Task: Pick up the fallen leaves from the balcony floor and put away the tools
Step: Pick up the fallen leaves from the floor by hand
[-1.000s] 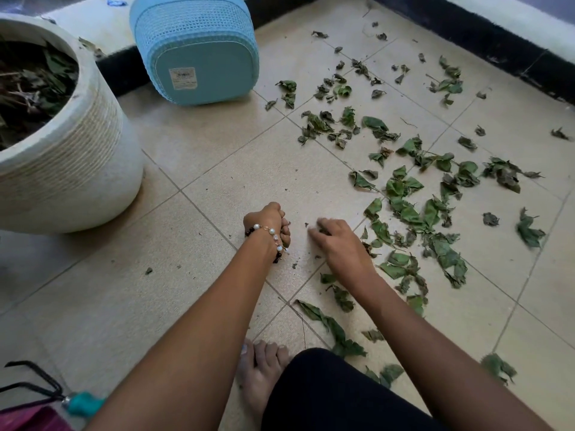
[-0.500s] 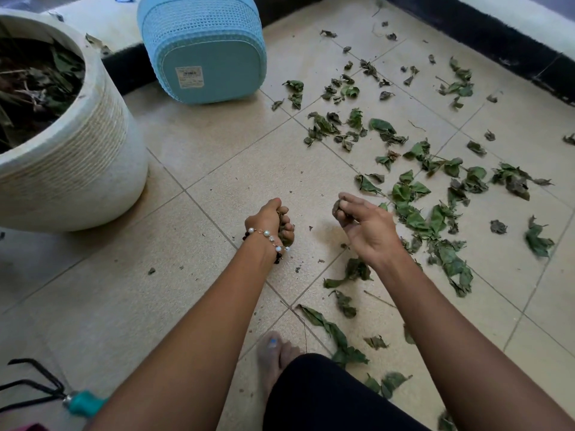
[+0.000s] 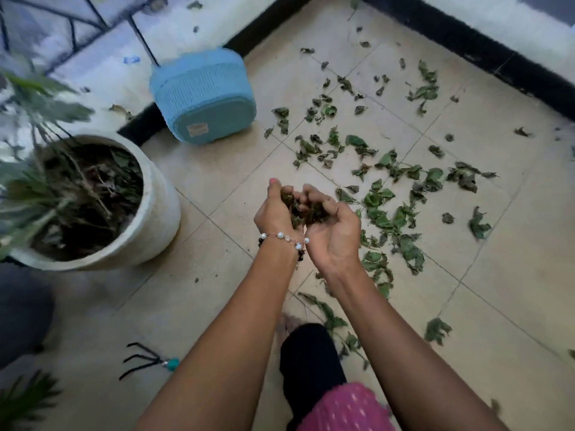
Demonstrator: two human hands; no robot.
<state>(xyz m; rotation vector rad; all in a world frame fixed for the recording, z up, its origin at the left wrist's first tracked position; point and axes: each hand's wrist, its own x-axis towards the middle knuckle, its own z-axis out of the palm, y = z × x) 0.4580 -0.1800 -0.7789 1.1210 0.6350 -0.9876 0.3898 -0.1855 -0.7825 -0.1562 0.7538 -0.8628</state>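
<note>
Your left hand and right hand cupped together above floor, fingers curled round clump of dark wilted leaves. Load light, limp, crumbly; keep palms closed underneath or bits slip through. Scattered green fallen leaves cover beige tiled floor right of hands. Overturned blue plastic basket beyond. White ribbed planter left. Black-pronged hand rake with teal collar lies near left.
</note>
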